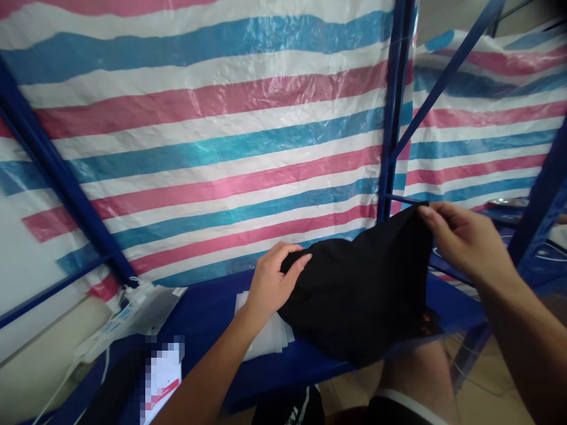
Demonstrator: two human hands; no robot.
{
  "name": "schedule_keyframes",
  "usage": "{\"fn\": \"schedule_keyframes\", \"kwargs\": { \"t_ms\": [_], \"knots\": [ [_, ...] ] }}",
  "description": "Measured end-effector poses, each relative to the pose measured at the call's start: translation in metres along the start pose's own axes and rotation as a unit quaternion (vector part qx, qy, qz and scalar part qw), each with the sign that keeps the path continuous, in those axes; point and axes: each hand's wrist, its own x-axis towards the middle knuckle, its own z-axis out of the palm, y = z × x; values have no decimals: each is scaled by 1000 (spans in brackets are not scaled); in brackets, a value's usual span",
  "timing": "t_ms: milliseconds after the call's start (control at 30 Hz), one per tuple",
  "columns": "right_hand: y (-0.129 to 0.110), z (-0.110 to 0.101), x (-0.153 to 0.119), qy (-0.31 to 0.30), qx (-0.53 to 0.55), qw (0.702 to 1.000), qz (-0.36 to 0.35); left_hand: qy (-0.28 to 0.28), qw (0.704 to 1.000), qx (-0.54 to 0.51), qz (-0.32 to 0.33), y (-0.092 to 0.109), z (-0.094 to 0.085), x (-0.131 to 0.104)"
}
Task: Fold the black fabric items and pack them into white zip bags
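Observation:
A piece of black cloth (354,289) is stretched between my two hands above the blue shelf (208,301). I cannot make out what kind of garment or bag it is. My left hand (277,277) grips its left edge, thumb in front and fingers behind. At the upper right corner, my right hand (465,233) pinches the cloth between thumb and fingers. Small orange marks show near the cloth's lower right. Partly hidden behind my left wrist, a stack of translucent white sheets or bags (270,339) lies on the shelf.
Blue metal posts (392,118) frame the shelf, with a striped plastic sheet (212,141) hung behind. A power strip (110,321) and clear plastic packaging (162,301) lie at the left. Beside my left forearm is a partly pixelated white item (163,378). My knee is below the shelf.

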Motion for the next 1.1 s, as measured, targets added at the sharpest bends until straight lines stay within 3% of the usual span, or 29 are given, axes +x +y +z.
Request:
{"fn": "schedule_keyframes", "kwargs": {
  "t_ms": [133,233,333,433,533,600,733,800,900,933,1000,1067,1100],
  "knots": [
    [-16,-16,24,57,-92,992,-59,29,999,-8,-37,16,-6,15],
    [0,0,48,47,-139,985,-96,28,997,3,-67,3,1,23],
    [35,49,62,-48,-160,983,-81,-27,992,37,-114,-35,16,21],
    [73,112,54,-174,-166,970,-22,-149,964,104,-194,-88,25,3],
    [97,160,38,-298,-169,939,18,-200,940,158,-226,-139,13,-25],
    [99,181,32,-341,-153,927,10,-208,925,186,-256,-167,-5,-42],
    [62,218,31,-375,-90,921,-50,-226,866,247,-372,-200,-44,-71],
    [27,244,27,-407,-44,909,-85,-231,838,266,-417,-205,-56,-86],
    [-31,290,9,-473,21,871,-128,-240,820,271,-443,-199,-60,-109],
    [-49,306,1,-505,32,852,-136,-241,822,267,-443,-195,-58,-117],
    [-77,335,-15,-605,-23,783,-145,-237,834,247,-432,-188,-51,-132],
    [-93,359,-28,-693,-96,703,-130,-221,855,212,-418,-183,-45,-144],
    [-96,367,-33,-717,-115,677,-120,-210,865,193,-412,-182,-42,-149]
  ]
}}
